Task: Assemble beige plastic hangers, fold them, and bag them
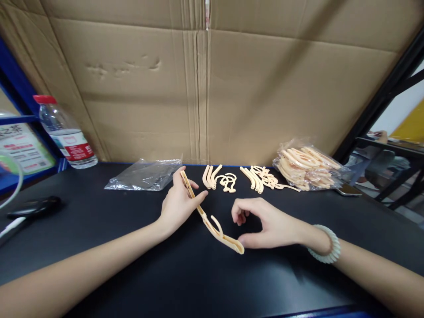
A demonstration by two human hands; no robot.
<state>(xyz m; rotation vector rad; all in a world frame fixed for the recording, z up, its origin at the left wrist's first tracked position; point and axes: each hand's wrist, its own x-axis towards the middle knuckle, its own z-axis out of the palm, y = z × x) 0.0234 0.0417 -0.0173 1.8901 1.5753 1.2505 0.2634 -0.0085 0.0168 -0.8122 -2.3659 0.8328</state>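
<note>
A cream plastic folding hanger [212, 226] slants above the black table, its hook [217, 224] lying back along one arm. My left hand [180, 198] grips the upper arm of the hanger between thumb and fingers. By the lower end is my right hand [265, 223], its thumb tip at or very near that end. Its fingers are curled but stand well apart from the thumb, with nothing between them. Behind my hands lie several loose hanger arms [212, 177] and hooks [228, 182]. Another group of hanger arms [252, 180] rests to the right.
An open clear plastic bag [144, 174] lies at the back left. A stuffed bag of hanger parts [306, 165] sits at the back right, beside a phone [347, 190]. The bottle [71, 137] and a black device [36, 207] are at left. Cardboard [132, 110] walls the back.
</note>
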